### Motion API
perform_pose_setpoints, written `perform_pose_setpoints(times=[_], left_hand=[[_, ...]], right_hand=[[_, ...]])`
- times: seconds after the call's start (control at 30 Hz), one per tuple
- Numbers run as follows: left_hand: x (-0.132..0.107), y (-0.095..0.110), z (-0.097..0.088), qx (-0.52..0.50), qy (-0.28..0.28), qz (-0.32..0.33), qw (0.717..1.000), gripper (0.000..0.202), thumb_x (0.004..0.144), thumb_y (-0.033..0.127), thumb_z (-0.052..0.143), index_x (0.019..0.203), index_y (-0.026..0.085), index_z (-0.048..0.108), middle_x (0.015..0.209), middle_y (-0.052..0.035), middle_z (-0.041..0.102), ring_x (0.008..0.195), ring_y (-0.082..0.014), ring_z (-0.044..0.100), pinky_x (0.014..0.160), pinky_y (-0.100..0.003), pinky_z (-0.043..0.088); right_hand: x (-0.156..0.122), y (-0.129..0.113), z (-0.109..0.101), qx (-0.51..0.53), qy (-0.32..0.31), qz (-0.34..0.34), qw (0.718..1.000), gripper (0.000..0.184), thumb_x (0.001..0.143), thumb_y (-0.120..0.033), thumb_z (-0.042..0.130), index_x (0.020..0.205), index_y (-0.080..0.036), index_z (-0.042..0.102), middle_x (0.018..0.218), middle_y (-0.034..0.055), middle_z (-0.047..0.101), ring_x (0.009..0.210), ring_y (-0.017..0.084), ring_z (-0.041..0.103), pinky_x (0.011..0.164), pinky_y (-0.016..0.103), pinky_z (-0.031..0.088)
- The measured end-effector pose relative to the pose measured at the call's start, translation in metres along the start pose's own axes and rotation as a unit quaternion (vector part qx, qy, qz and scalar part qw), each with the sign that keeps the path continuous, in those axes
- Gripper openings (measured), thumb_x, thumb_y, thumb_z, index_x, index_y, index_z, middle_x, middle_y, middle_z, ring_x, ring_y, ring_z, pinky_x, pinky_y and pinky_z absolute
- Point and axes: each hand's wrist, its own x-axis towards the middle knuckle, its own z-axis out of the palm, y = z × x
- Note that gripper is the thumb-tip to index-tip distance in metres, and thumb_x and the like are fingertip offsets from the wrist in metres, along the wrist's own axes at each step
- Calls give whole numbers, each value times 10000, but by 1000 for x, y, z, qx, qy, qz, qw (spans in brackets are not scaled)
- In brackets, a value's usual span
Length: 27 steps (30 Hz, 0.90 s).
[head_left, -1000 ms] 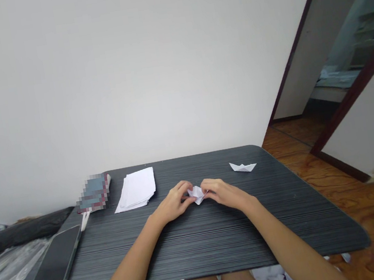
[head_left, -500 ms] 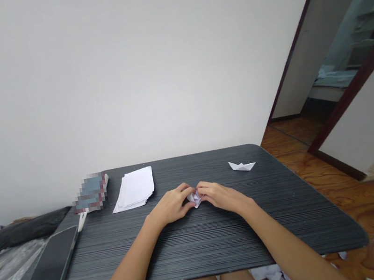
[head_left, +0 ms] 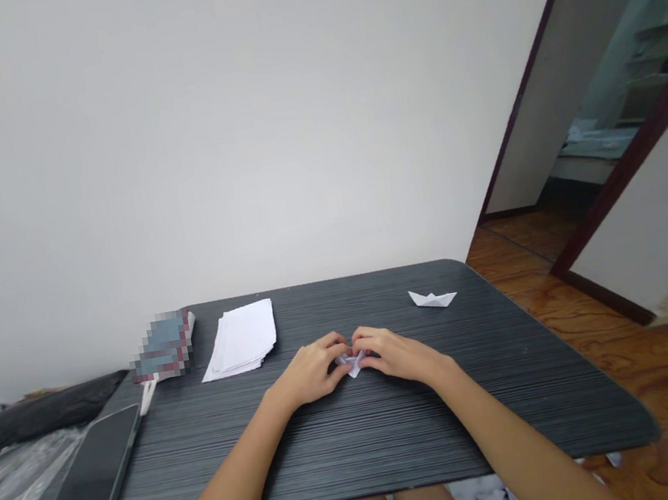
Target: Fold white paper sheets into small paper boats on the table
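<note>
A small piece of folded white paper [head_left: 353, 364] is pinched between my two hands over the middle of the dark table [head_left: 364, 439]. My left hand [head_left: 318, 367] grips its left side with thumb and fingers closed. On the right side, my right hand [head_left: 392, 352] holds it the same way, the fingertips of both hands nearly meeting. A pointed lower corner of the paper shows between the thumbs; my fingers cover much of the rest. Farther back on the right lies a finished-looking white paper boat [head_left: 433, 298].
A stack of white paper sheets [head_left: 240, 338] lies back left, beside a book with a blurred cover [head_left: 164, 344]. A dark-screened tablet or phone [head_left: 84, 492] rests at the table's left edge. Behind stands a white wall [head_left: 301, 120]; crumpled plastic [head_left: 21, 477] lies left of the table.
Both hands have shifted slightly toward me with the folded paper, and my thumbs have moved in closer on it. The boat and the sheet stack stay put.
</note>
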Motion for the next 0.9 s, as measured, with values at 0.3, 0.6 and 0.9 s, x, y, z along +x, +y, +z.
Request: perform_pose_setpoints(times=[0.3, 0.6, 0.9], left_hand=[[3, -12, 2, -138, -6, -40, 990, 249, 719, 348, 556, 880, 172, 628, 931, -54, 489, 781, -137, 518, 702, -251, 425], [4, -20, 5, -304, 80, -80, 946, 266, 672, 310, 611, 850, 112, 617, 842, -71, 615, 776, -158, 568, 711, -260, 443], [5, -12, 0, -305, 161, -79, 936, 231, 715, 322, 567, 764, 111, 649, 768, -66, 632, 702, -146, 569, 626, -233, 436]], right_hand=[[3, 9, 7, 51, 38, 27, 998, 120, 772, -180, 497, 732, -143, 604, 824, 49, 584, 752, 134, 541, 716, 250, 403], [6, 12, 7, 218, 146, 63, 963, 115, 744, -210, 518, 743, -146, 614, 792, 53, 623, 704, 136, 565, 668, 257, 448], [8, 11, 6, 289, 196, 62, 935, 155, 682, -287, 596, 646, -143, 553, 786, 51, 609, 730, 150, 564, 676, 275, 454]])
